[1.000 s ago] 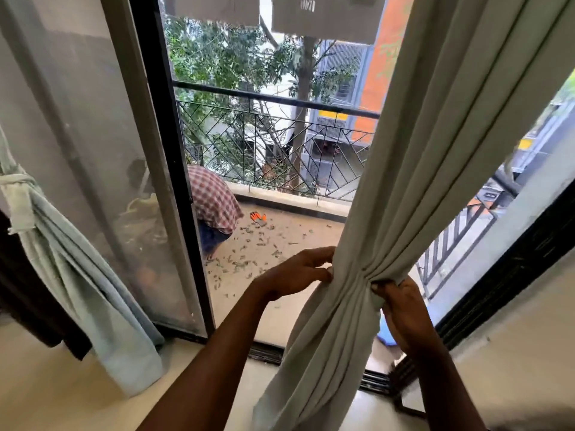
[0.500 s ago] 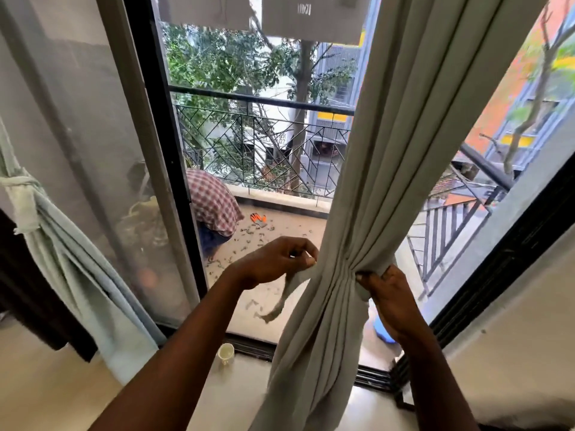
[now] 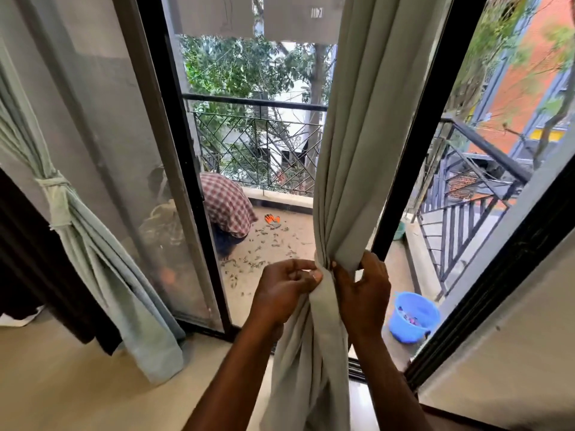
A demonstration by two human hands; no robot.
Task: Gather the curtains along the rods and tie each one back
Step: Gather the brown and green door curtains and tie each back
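Note:
A pale grey-green curtain point(image 3: 351, 157) hangs in the middle of the open balcony doorway, bunched into a narrow column at waist height. My left hand point(image 3: 284, 289) pinches the bunched folds from the left. My right hand point(image 3: 362, 289) grips them from the right, fingers curled round the fabric. A strip of the same cloth wraps the gather between my hands. At the far left a second curtain point(image 3: 93, 253) hangs gathered, with a knotted tie-back point(image 3: 54, 186) around it. The rods are out of view.
A sliding glass door point(image 3: 124, 181) with a black frame stands to the left. A person in a checked shirt point(image 3: 228, 203) bends on the balcony. A blue bucket point(image 3: 412, 317) sits by the threshold; a black frame post point(image 3: 413, 169) is just right of the curtain.
The curtain is bunched tighter and my hands have come closer together on it. The loose strip that my left hand held out to the side now lies against the gather.

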